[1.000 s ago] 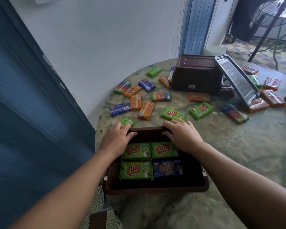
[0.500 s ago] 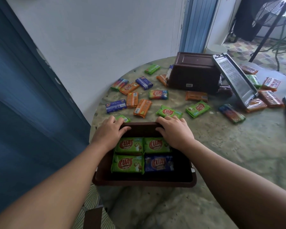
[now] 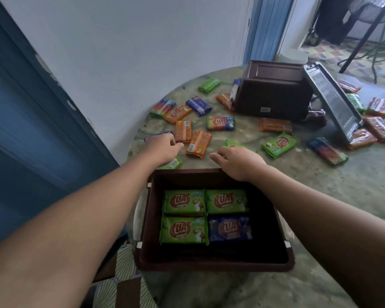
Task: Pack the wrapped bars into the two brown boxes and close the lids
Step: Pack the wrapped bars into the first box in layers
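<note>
At the far left stands a blue door (image 3: 27, 134) against a pale wall (image 3: 142, 47), and the round, mottled green table (image 3: 342, 192) begins just beside it. The left hand (image 3: 162, 147) reaches past the near brown box (image 3: 213, 266) with its fingers curled over the blue bar (image 3: 156, 136) and close to an upright orange bar (image 3: 183, 130); whether it has a grip on either I cannot tell. The near brown box sits open at the table's front edge, holding three green bars and one blue bar in a flat layer, with room left on its right side. The right hand (image 3: 238, 162) hovers over the box's far rim, fingers loosely bent above a green bar (image 3: 233, 143) and holding nothing that shows. This looks like the gathering step, early in the task: many bars lie loose across the table. The next move likely calls for closing on one bar per hand and laying them flat into the box. Further right, the second brown box (image 3: 273, 94) stands with its lid (image 3: 333, 101) propped against it and more orange bars (image 3: 378, 127) scattered behind. Beyond is a doorway onto a patterned tile floor (image 3: 333, 50).
</note>
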### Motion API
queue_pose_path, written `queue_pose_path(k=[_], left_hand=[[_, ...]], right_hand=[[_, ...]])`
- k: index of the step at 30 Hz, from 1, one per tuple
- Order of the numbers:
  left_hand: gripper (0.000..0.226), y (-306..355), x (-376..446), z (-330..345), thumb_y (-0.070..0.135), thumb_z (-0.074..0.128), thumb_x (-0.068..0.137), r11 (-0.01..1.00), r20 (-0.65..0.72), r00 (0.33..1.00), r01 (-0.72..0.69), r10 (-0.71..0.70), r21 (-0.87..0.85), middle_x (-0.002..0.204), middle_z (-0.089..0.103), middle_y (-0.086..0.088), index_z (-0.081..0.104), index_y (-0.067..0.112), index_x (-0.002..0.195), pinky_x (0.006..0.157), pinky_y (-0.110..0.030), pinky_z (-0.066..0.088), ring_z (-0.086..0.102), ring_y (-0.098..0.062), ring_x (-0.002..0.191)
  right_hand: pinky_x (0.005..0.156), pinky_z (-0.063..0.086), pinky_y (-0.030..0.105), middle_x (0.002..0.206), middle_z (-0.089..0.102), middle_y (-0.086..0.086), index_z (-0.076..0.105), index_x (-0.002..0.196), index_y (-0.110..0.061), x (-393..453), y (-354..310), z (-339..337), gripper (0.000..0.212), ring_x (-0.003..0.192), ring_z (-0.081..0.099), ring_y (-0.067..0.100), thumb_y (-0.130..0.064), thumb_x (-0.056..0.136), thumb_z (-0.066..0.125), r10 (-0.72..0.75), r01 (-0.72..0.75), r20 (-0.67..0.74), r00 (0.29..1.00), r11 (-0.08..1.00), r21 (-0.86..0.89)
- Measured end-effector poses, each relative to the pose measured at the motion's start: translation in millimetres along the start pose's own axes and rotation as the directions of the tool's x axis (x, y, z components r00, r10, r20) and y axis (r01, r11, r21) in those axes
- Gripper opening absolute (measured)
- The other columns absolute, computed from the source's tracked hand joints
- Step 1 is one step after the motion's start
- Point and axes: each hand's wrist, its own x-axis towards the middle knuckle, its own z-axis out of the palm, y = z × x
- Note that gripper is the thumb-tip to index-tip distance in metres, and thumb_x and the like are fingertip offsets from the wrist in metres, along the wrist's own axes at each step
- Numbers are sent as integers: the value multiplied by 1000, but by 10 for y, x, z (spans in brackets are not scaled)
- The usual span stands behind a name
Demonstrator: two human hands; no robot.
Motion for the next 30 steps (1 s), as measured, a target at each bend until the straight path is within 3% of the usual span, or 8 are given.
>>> queue_pose_path(k=[2,5,8,10,18,21,27,30], left_hand=[[34,-102,176,-15,54,65,92,990,88,996,9,-22,139,103,67,-6,61,20,95,70,-34,44,58,-23,91],[66,-218,366,57,64,76,80,933,233,966,19,-109,360,118,66,-7,62,14,120,77,-35,48,61,-25,101],[98,-247,507,210,65,82,72,913,379,899,52,-220,405,144,55,-11,48,9,144,100,-41,51,57,-31,126],[104,-226,558,306,62,84,73,912,427,873,48,-237,407,148,51,-14,42,5,149,103,-44,51,56,-34,128],[110,-234,705,411,58,81,73,969,312,941,54,-129,240,152,42,-18,25,14,156,99,-46,52,53,-37,129],[113,-133,728,401,61,80,72,982,251,966,19,-66,187,157,30,-20,17,21,157,98,-48,51,50,-39,132],[106,-8,783,386,67,73,72,984,217,976,-38,-2,176,134,54,-13,20,22,152,86,-47,57,61,-31,109],[101,-7,740,376,67,72,74,985,155,987,-61,36,160,121,58,-9,20,21,148,74,-41,54,62,-28,100]], right_hand=[[89,51,43,120,67,5,64,118,-25,189,19,-11,50,110,61,29,-62,103,35,31,-30,76,997,1000,-9],[95,46,38,131,65,7,64,131,-20,427,39,-48,49,119,59,28,-55,104,46,48,-51,160,986,999,13],[98,46,37,136,63,6,59,138,-22,611,102,-25,50,122,59,29,-51,97,63,70,-68,148,987,997,-20],[97,49,39,137,62,6,54,142,-24,705,161,17,58,121,59,29,-49,92,70,93,-88,127,988,995,-45],[108,42,53,153,36,19,35,153,-22,912,335,57,90,141,36,40,-50,81,82,187,-178,54,981,974,-140],[108,44,50,154,38,22,25,157,-16,976,392,83,99,139,40,41,-47,82,82,240,-224,117,964,965,-134],[94,55,44,133,50,13,52,137,-8,956,438,161,63,115,58,35,-38,86,73,252,-239,66,965,957,-162],[85,56,39,127,52,9,56,130,-13,885,420,116,64,107,61,31,-42,78,79,243,-228,65,968,958,-175]])
